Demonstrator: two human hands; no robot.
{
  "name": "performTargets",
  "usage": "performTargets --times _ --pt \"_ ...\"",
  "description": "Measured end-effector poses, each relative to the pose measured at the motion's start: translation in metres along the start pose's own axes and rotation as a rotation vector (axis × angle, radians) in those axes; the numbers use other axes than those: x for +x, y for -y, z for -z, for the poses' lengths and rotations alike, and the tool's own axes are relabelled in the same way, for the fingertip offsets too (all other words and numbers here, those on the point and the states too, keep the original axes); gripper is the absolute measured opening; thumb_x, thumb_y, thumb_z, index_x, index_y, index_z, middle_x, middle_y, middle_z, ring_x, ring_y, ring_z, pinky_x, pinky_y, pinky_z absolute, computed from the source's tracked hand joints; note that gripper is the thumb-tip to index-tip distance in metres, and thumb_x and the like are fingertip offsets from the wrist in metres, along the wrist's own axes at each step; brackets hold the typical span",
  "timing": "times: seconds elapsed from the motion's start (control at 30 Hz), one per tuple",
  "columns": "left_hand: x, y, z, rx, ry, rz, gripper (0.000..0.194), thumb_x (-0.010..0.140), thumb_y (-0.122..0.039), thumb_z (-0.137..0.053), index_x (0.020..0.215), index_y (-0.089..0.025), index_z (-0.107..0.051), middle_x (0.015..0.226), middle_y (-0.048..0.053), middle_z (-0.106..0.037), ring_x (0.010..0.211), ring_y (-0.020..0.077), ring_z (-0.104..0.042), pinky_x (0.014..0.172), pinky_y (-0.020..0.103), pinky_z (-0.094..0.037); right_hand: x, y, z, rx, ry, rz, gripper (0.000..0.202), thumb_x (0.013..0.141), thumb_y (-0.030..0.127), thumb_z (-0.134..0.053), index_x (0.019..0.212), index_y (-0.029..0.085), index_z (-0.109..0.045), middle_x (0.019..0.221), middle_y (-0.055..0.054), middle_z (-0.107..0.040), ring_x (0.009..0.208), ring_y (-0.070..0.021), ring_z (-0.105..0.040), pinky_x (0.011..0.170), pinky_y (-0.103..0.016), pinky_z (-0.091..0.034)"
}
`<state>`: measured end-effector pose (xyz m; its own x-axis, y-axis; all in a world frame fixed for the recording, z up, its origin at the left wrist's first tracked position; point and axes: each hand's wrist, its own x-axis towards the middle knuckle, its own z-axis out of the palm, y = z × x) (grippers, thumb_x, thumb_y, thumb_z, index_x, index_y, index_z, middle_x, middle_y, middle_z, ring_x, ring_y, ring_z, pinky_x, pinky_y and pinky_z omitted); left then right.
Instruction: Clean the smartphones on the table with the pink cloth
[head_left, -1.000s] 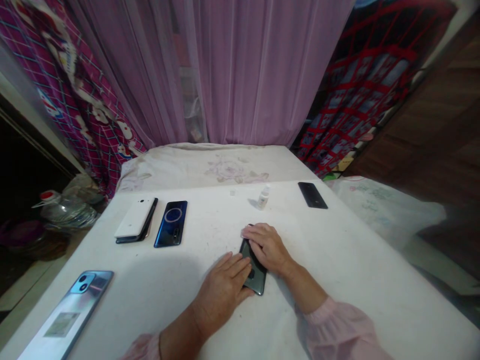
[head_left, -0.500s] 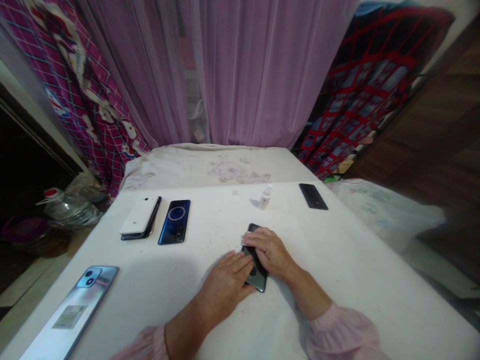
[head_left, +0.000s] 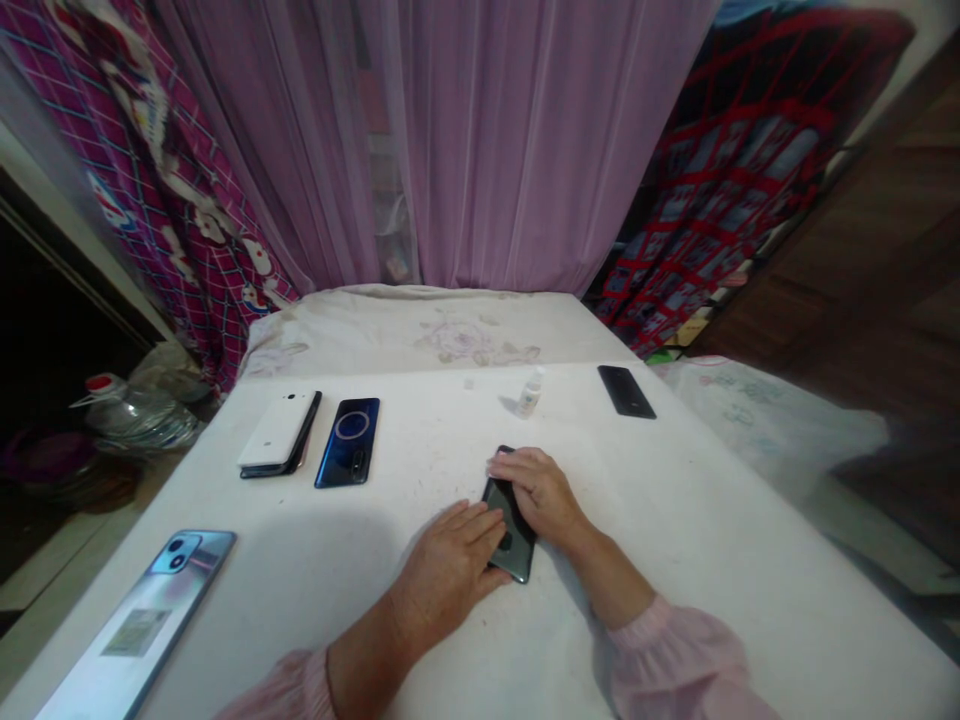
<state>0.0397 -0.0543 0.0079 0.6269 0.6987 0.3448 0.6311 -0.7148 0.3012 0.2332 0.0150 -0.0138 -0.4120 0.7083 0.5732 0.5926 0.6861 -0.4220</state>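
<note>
A: What is the largest thing around the person?

B: The purple curtain (head_left: 480,140), which hangs behind the table (head_left: 637,560). Dark wood (head_left: 840,250) stands at the right, and a water jug (head_left: 150,415) is low at the left.

A: And the table?

B: It has a pale cloth, with a flower print at the far end. I think the flat top gives firm support to what is pressed on it.

A: How are the hands?

B: The left hand (head_left: 442,575) holds the green phone (head_left: 519,552) at its near part, with fingers across the back and thumb at the near edge. Probably this prevents sliding. The right hand (head_left: 544,495) is bent over the far end; I cannot tell if its fingers grip something.

A: Where is this phone exactly?

B: It lies on the table, back upward, in front of the person, partly covered by both hands.

A: Why are the other phones apart?

B: Perhaps to leave space for the arms. The silver phone (head_left: 161,600) is near the left edge, and the blue phone (head_left: 346,445) is just beside the pile with the white phone (head_left: 274,435) on top. The black phone (head_left: 626,392) is at the far right.

A: And the smallest things?

B: The bottle (head_left: 529,396) stands upright beyond the hands, maybe for easy reach. A small clear piece (head_left: 469,384) lies to its left.
</note>
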Motion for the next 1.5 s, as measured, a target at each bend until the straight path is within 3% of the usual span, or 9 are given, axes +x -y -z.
performTargets --times 0.13,0.27,0.37,0.57,0.9,1.2,1.5 --pt "0.001 -0.001 0.003 0.006 -0.003 0.000 0.036 0.087 -0.038 -0.066 0.117 -0.018 -0.062 0.120 0.009 -0.069 0.112 0.0238 -0.064 0.103 0.042 -0.047 -0.002 0.000 0.002 0.049 0.033 0.036 0.042 0.083 0.004 -0.043 0.100 0.028 -0.073 0.104 -0.002 -0.074 0.098 -0.0184 -0.064 0.089 -0.040 -0.050" --pt "0.000 0.000 0.003 0.014 -0.002 -0.013 0.038 0.087 -0.039 -0.067 0.118 -0.018 -0.062 0.122 0.009 -0.067 0.113 0.0239 -0.063 0.103 0.041 -0.046 -0.008 -0.013 0.006 -0.120 -0.108 -0.173 0.042 0.080 0.004 -0.044 0.098 0.027 -0.074 0.103 -0.004 -0.074 0.095 -0.0210 -0.064 0.086 -0.043 -0.052" --pt "0.000 0.000 0.002 0.012 -0.010 -0.011 0.038 0.086 -0.040 -0.067 0.117 -0.018 -0.062 0.122 0.009 -0.068 0.113 0.0235 -0.063 0.103 0.040 -0.046 -0.014 -0.017 0.010 -0.151 -0.139 -0.242 0.044 0.078 0.003 -0.043 0.100 0.025 -0.074 0.102 -0.005 -0.074 0.094 -0.0218 -0.066 0.085 -0.043 -0.054" --pt "-0.003 -0.001 -0.004 0.029 -0.058 -0.013 0.040 0.083 -0.041 -0.070 0.115 -0.017 -0.062 0.120 0.008 -0.068 0.112 0.0245 -0.063 0.105 0.042 -0.044 -0.009 -0.014 0.008 -0.069 -0.090 -0.173 0.044 0.080 0.004 -0.043 0.101 0.027 -0.074 0.104 -0.004 -0.074 0.097 -0.0207 -0.066 0.087 -0.041 -0.056" --pt "-0.005 0.001 -0.009 0.030 -0.024 0.010 0.045 0.086 -0.040 -0.068 0.122 -0.016 -0.059 0.127 0.010 -0.065 0.121 0.0253 -0.057 0.106 0.041 -0.043 0.015 -0.011 -0.008 -0.022 -0.049 -0.035 0.046 0.079 0.003 -0.041 0.103 0.025 -0.072 0.105 -0.005 -0.073 0.099 -0.0187 -0.065 0.089 -0.039 -0.055" --pt "-0.001 -0.001 -0.002 0.017 -0.010 0.030 0.041 0.086 -0.043 -0.066 0.118 -0.017 -0.061 0.121 0.009 -0.068 0.117 0.0254 -0.060 0.101 0.040 -0.047 0.002 0.000 0.001 0.033 0.008 0.078 0.047 0.077 0.002 -0.042 0.106 0.025 -0.072 0.107 -0.006 -0.073 0.103 -0.0208 -0.064 0.092 -0.045 -0.053" --pt "-0.003 0.000 -0.003 0.005 -0.009 0.029 0.042 0.087 -0.041 -0.065 0.121 -0.017 -0.060 0.124 0.009 -0.066 0.119 0.0251 -0.059 0.102 0.039 -0.046 0.012 0.001 -0.002 -0.024 0.049 0.014 0.044 0.081 0.009 -0.045 0.116 0.023 -0.068 0.117 -0.008 -0.069 0.112 -0.0222 -0.060 0.097 -0.046 -0.051"
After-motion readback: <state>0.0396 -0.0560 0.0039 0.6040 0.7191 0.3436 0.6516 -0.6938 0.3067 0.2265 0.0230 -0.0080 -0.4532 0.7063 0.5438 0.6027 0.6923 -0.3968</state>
